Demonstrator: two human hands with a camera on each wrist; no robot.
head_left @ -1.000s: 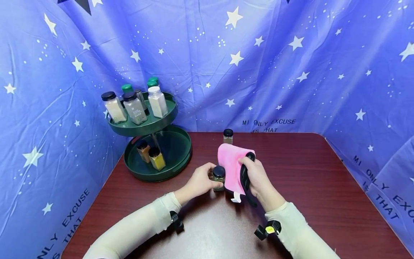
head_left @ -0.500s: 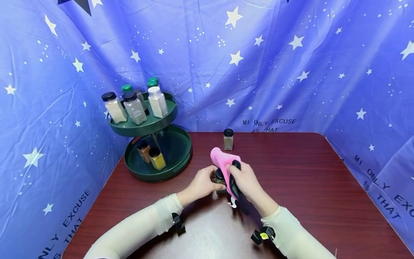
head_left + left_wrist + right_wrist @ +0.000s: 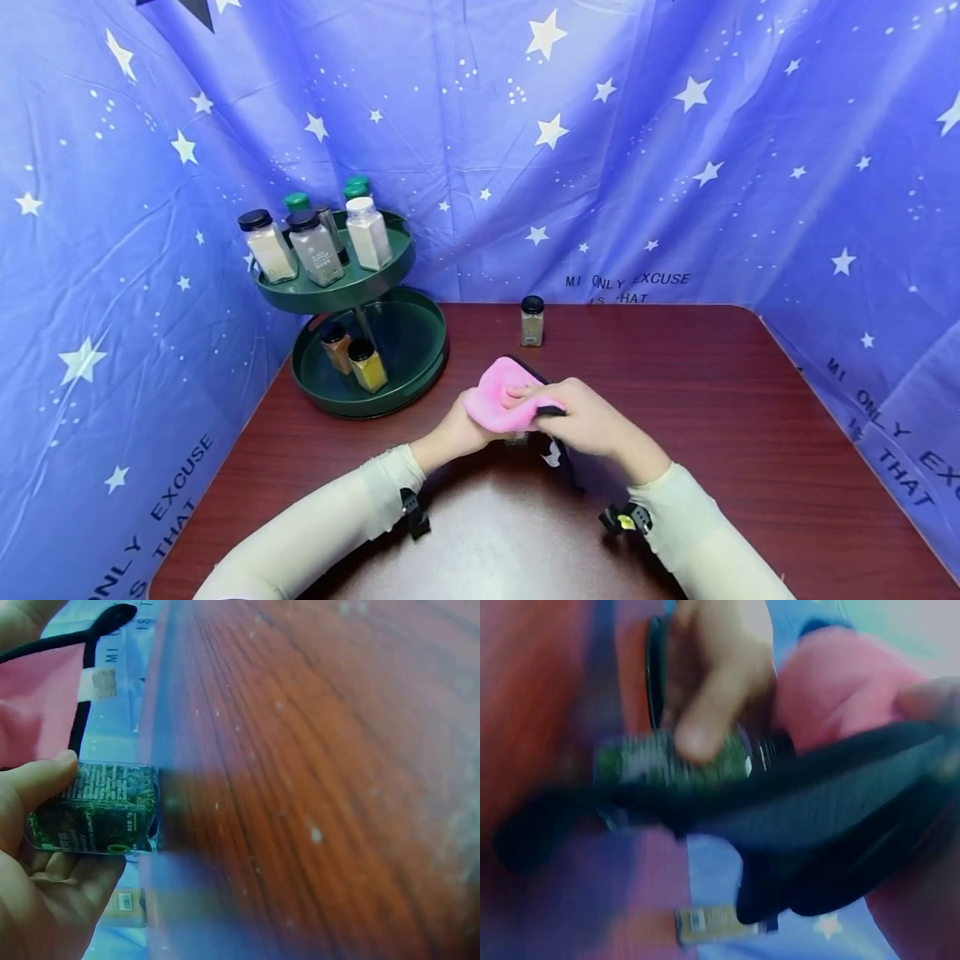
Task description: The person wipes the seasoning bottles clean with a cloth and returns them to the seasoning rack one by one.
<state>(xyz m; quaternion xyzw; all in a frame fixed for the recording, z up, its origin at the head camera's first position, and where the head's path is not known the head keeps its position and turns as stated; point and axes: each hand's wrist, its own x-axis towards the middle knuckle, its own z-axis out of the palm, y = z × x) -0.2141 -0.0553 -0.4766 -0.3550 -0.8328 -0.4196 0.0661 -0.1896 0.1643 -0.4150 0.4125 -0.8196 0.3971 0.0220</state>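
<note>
My left hand [image 3: 456, 432] grips a clear spice jar of green dried herbs [image 3: 112, 814] around its sides; the left wrist view shows the thumb and fingers on opposite sides of it. From the right, my right hand [image 3: 588, 418] holds a pink cloth with black edging and a white tag [image 3: 491, 398]. The cloth lies over the top of the jar, with some fingers pressing into it, and it hides the black lid in the head view. In the right wrist view the cloth's dark edge [image 3: 810, 814] crosses in front of the jar, blurred.
A second black-lidded spice jar [image 3: 532, 325] stands near the table's back edge. At the left is a green two-tier round rack [image 3: 416, 337], with several jars [image 3: 318, 257] on top and an orange-brown [image 3: 337, 350] and a yellow jar [image 3: 367, 371] below. A starry curtain [image 3: 465, 150] surrounds the table.
My right hand has brought the cloth leftward from beside the jar to over its top, covering the lid. My left hand keeps its grip on the jar. The back jar is now fully visible.
</note>
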